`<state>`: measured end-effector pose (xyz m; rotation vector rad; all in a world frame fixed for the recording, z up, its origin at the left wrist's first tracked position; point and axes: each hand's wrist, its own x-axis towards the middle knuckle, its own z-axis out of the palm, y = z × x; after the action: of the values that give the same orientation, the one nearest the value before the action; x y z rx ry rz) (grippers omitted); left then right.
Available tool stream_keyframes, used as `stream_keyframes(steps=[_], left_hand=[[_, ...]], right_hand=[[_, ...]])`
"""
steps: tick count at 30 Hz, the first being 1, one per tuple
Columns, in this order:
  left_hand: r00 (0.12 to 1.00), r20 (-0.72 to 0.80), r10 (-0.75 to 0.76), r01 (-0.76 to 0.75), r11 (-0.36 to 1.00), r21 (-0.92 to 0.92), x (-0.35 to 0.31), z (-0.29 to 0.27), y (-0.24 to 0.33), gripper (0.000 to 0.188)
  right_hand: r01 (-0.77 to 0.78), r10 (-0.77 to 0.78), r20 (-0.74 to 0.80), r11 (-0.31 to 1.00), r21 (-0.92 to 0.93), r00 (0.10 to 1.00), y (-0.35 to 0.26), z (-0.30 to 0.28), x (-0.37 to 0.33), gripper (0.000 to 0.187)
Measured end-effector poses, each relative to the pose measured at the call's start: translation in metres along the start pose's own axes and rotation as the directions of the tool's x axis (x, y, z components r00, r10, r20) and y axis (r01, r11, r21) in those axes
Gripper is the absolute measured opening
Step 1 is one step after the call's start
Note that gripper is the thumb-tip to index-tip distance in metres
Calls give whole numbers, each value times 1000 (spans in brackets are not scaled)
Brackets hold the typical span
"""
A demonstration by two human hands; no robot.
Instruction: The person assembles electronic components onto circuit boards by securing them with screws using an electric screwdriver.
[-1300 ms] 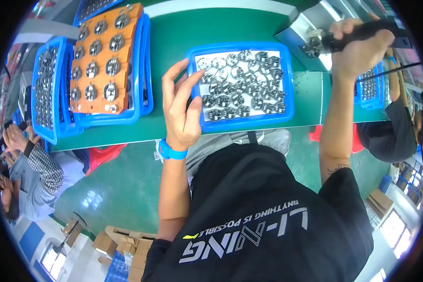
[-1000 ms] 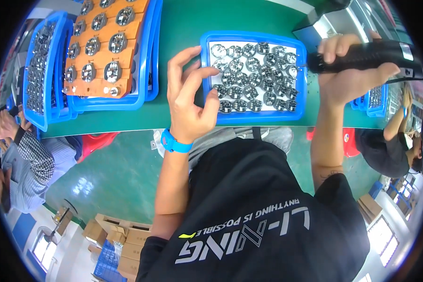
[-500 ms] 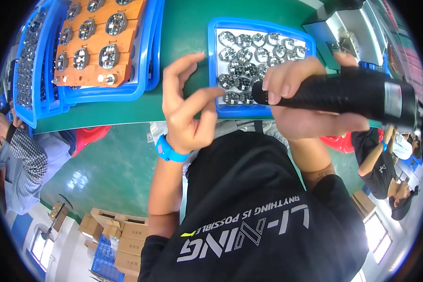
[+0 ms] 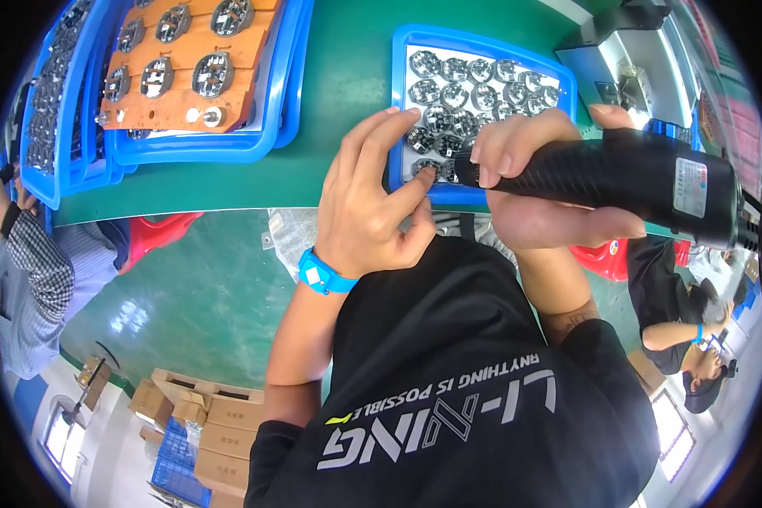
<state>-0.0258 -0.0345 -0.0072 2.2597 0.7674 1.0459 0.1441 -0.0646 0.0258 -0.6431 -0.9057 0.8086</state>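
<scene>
My right hand (image 4: 525,182) is wrapped round a black, corded electric screwdriver (image 4: 622,173). Its ribbed body lies across the view, and its narrow end points left over the near row of round metal-and-black parts in a blue tray (image 4: 398,42). Whether the tip touches a part cannot be made out. My left hand (image 4: 368,190), with a blue wristband (image 4: 322,275), reaches over the tray's near left corner. One fingertip rests on a round part (image 4: 426,166) there, while the other fingers are stretched out and grip nothing.
On the left, an orange board (image 4: 182,63) with round parts lies over a blue tray (image 4: 203,151). Another blue tray of parts (image 4: 46,127) stands farther left. A metal fixture (image 4: 631,80) is at the back right. Co-workers sit on both sides.
My left hand has moved right and tilted, its fingertip coming down onto a near-corner part. The screwdriver has shifted slightly left and down in my right hand. The whole view has shifted a little.
</scene>
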Motion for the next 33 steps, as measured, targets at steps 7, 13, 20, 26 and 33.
stream_keyframes(steps=[7,13,20,26,33], left_hand=[[1000,5,-31,31,999,-16,2,-2,-2,23],[999,17,-41,41,999,-9,5,-8,-7,22],[998,42,-55,54,998,11,8,-4,2,20],[998,43,-40,41,999,-5,9,-2,4,22],[996,82,-21,20,1000,24,5,-3,12,31]], right_hand=[[48,-45,40,995,-84,998,1,3,-2,106],[43,-33,69,989,-145,997,6,9,2,102],[-148,171,114,971,-188,979,6,3,4,90],[-172,158,-70,938,-303,985,-2,14,6,92],[124,-188,-200,947,-297,962,-54,-22,54,97]])
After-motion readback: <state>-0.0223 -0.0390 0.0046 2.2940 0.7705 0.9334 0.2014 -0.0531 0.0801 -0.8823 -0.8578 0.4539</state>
